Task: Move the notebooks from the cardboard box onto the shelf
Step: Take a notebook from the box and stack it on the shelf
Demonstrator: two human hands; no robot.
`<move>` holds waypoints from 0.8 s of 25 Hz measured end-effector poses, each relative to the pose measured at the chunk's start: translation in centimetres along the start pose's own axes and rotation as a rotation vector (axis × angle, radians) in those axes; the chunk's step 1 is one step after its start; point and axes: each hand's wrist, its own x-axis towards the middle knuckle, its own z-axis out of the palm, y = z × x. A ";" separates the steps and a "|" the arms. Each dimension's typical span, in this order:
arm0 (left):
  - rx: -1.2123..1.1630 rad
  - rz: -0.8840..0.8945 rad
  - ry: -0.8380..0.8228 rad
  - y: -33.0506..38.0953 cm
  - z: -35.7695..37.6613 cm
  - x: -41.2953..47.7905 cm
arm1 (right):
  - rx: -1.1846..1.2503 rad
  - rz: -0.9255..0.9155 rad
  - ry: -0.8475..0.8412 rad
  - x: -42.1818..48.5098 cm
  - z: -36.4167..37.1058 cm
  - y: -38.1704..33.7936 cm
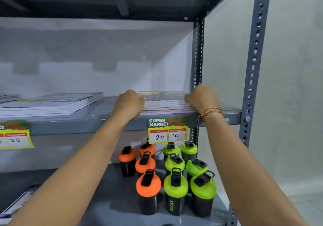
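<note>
A small stack of notebooks [164, 101] lies flat on the grey metal shelf [104, 122], at its right end near the upright post. My left hand [130, 103] grips the stack's left edge with curled fingers. My right hand [202, 98], with thread bracelets on the wrist, holds the stack's right edge. A second, wider stack of notebooks [52, 105] lies further left on the same shelf. The cardboard box is out of view.
Orange-lidded bottles [148, 187] and green-lidded bottles [176, 187] crowd the shelf below. Price tags [167, 129] hang from the shelf's front lip. A perforated grey post [253, 68] stands at the right, and another shelf sits close overhead. Some printed items [19, 203] lie at lower left.
</note>
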 end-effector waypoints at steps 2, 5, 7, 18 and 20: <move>-0.079 0.058 0.031 0.1 -0.3 -0.5 | 0.035 -0.036 0.017 -0.7 -0.6 0.3; -0.233 0.103 -0.048 -0.3 -1.2 -0.9 | 0.065 -0.187 -0.029 -2.5 -1.9 1.7; -0.204 0.115 -0.121 -0.5 -1.6 -0.9 | 0.063 -0.246 -0.114 -3.5 -2.9 2.6; -0.122 0.160 -0.098 -1.8 -1.6 -0.4 | -0.005 -0.291 -0.090 -4.0 -3.7 3.8; -0.121 0.165 -0.090 -1.8 -1.5 -0.3 | 0.019 -0.290 -0.089 -4.0 -3.5 3.8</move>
